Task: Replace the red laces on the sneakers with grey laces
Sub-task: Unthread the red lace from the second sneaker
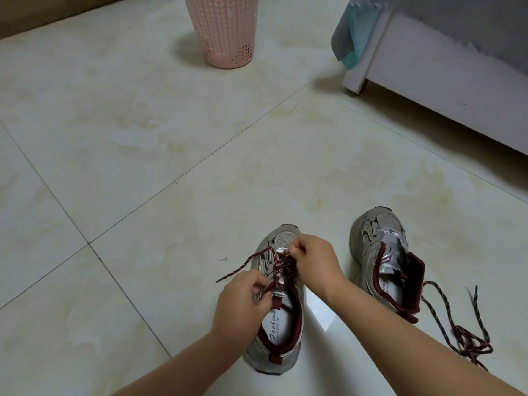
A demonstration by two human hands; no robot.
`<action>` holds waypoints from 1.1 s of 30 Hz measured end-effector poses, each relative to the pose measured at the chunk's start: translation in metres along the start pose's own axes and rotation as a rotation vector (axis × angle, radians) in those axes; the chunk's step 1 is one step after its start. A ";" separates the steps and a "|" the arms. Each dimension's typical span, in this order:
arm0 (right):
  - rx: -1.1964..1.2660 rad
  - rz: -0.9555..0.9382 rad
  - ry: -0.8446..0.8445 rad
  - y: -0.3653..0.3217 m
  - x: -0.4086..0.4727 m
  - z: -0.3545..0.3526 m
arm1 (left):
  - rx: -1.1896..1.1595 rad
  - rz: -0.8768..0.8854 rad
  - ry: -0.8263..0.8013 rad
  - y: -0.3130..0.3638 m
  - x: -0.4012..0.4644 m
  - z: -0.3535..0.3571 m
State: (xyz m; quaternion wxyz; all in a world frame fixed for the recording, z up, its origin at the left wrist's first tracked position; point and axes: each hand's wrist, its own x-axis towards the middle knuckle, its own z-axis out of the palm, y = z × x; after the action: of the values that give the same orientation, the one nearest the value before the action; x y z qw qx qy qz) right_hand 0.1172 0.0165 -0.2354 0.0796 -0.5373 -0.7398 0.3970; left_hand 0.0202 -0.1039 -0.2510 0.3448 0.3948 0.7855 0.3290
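Two grey and silver sneakers with dark red trim stand on the tiled floor. The left sneaker (278,335) still carries a dark red lace (281,267) through its eyelets, with one loose end trailing left. My left hand (243,298) pinches the lace near the tongue. My right hand (313,260) pinches the lace near the toe end. The right sneaker (380,252) has no lace in it. A removed red lace (460,330) lies tangled on the floor to its right. No grey lace is in view.
A pink perforated plastic basket (225,30) stands at the back centre. A white bed frame (445,90) with grey and teal cloth (354,32) hanging over its corner fills the upper right. Pale floor tiles (143,167) spread to the left.
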 end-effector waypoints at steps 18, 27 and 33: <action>-0.262 0.203 -0.257 -0.004 -0.009 -0.044 | 0.032 0.007 0.005 0.000 0.001 0.001; -0.055 0.149 -0.185 0.012 -0.029 -0.015 | 0.052 0.001 0.026 -0.001 0.002 0.003; 0.124 0.239 -0.203 0.020 -0.024 -0.012 | 0.070 0.001 0.030 0.000 0.003 0.004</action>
State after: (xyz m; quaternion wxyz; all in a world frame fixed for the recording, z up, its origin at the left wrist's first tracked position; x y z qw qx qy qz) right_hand 0.1476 0.0040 -0.2334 -0.0103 -0.5727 -0.6490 0.5007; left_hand 0.0222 -0.1007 -0.2541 0.3185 0.4020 0.8015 0.3074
